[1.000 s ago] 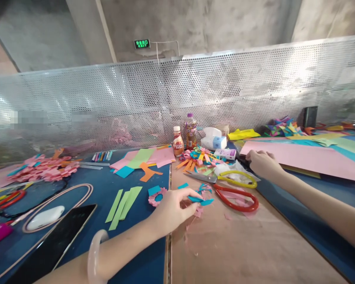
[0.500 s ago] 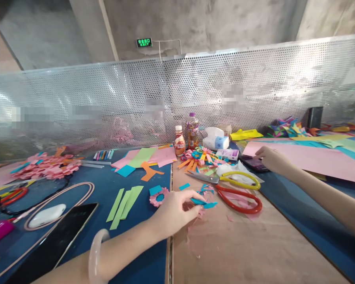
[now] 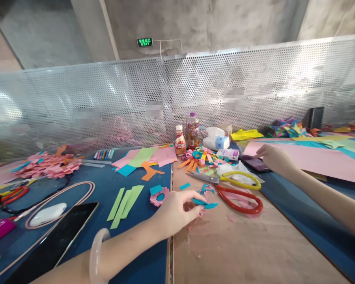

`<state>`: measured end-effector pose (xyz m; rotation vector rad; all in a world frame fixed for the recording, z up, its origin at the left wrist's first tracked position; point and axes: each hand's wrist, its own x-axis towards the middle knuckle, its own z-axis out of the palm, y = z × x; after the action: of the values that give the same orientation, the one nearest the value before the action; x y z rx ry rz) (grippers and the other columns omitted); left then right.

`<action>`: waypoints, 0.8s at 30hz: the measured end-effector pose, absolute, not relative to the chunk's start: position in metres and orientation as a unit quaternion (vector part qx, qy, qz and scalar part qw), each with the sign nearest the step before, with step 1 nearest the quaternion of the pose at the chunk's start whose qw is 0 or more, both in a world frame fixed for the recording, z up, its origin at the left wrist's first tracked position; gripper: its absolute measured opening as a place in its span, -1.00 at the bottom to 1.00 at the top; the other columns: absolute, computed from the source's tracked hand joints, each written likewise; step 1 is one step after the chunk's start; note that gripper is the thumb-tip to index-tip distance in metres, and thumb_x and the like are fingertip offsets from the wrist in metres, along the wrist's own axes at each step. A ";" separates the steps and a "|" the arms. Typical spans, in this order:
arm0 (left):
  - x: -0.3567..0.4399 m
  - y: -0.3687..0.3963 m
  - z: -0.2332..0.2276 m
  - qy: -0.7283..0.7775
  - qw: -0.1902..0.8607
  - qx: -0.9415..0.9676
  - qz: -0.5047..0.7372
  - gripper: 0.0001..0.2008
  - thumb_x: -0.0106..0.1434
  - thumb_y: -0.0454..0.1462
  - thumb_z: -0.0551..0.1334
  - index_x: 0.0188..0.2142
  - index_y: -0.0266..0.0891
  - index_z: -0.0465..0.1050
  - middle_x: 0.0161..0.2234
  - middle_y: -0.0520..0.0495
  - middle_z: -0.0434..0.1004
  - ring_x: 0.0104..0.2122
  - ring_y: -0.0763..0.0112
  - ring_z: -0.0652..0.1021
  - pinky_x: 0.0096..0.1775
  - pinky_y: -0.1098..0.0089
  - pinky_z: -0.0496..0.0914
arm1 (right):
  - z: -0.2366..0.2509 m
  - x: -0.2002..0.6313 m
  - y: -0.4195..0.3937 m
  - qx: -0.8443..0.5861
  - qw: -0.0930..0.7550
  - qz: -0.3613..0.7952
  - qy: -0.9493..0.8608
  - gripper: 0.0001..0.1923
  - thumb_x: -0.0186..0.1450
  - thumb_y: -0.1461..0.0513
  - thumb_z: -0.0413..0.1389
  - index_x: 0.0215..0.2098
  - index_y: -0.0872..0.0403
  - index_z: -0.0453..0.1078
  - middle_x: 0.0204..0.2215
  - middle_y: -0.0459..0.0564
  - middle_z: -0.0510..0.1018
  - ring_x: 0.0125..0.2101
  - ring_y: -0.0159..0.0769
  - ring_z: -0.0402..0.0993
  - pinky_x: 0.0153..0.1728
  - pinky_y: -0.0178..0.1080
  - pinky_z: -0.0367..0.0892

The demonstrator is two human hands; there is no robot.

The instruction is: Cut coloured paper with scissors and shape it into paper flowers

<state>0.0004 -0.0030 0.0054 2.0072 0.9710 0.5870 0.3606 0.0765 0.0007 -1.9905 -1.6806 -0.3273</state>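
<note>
My left hand (image 3: 176,213), with a pale bangle on the wrist, pinches a folded strip of blue paper (image 3: 205,203) between thumb and fingers above the brown board. Just left of that hand lies a pink paper ring (image 3: 159,197) with a blue piece at its edge. My right hand (image 3: 275,159) reaches out to a dark phone (image 3: 256,163), fingers bent down at its screen and gripping nothing. Between the hands lie large scissors (image 3: 239,199) with one yellow and one red handle loop. Small blue and pink scraps surround the left fingertips.
Green paper strips (image 3: 126,205) and a black phone (image 3: 55,244) lie at left, near a looped cable (image 3: 90,189). Two bottles (image 3: 180,142) and tissue packs (image 3: 215,140) stand behind the scissors, before a perforated metal screen (image 3: 195,86). Pink paper flowers (image 3: 53,165) are heaped far left.
Almost nothing differs. The view has shifted very slightly; both hands keep their places, the left with the blue paper strip and the right at the phone.
</note>
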 end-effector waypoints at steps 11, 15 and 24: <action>0.002 0.006 0.003 0.389 0.516 0.699 0.307 -0.78 0.14 -0.22 0.20 -0.22 -0.25 0.42 -0.34 -0.05 0.55 -0.36 0.40 0.54 -0.32 0.40 0.42 | 0.003 0.252 0.020 -0.378 0.344 -0.119 -0.851 -0.79 0.24 0.27 -0.03 -0.14 0.04 0.29 -0.30 0.05 0.48 -0.21 -0.21 0.36 -0.17 -0.15 0.28; 0.002 0.007 0.005 0.397 0.526 0.689 0.301 -0.78 0.13 -0.20 0.20 -0.23 -0.25 0.42 -0.31 -0.06 0.54 -0.36 0.40 0.53 -0.34 0.40 0.41 | 0.002 0.226 0.005 -0.348 0.323 -0.088 -0.875 -0.78 0.25 0.19 0.01 -0.13 0.03 0.29 -0.28 0.08 0.47 -0.25 -0.20 0.35 -0.26 -0.16 0.32; 0.002 0.007 0.003 0.362 0.468 0.741 0.319 -0.80 0.15 -0.25 0.17 -0.23 -0.24 0.45 -0.24 -0.07 0.53 -0.28 0.37 0.53 -0.24 0.38 0.41 | -0.006 0.222 0.009 -0.347 0.294 -0.038 -0.890 -0.81 0.33 0.20 -0.08 -0.33 0.07 0.33 -0.43 0.00 0.42 -0.36 -0.30 0.31 -0.34 -0.24 0.28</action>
<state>0.0025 0.0065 0.0031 1.8168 0.8871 0.7829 0.2218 0.0093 -0.0058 -0.9233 -2.3698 -0.1007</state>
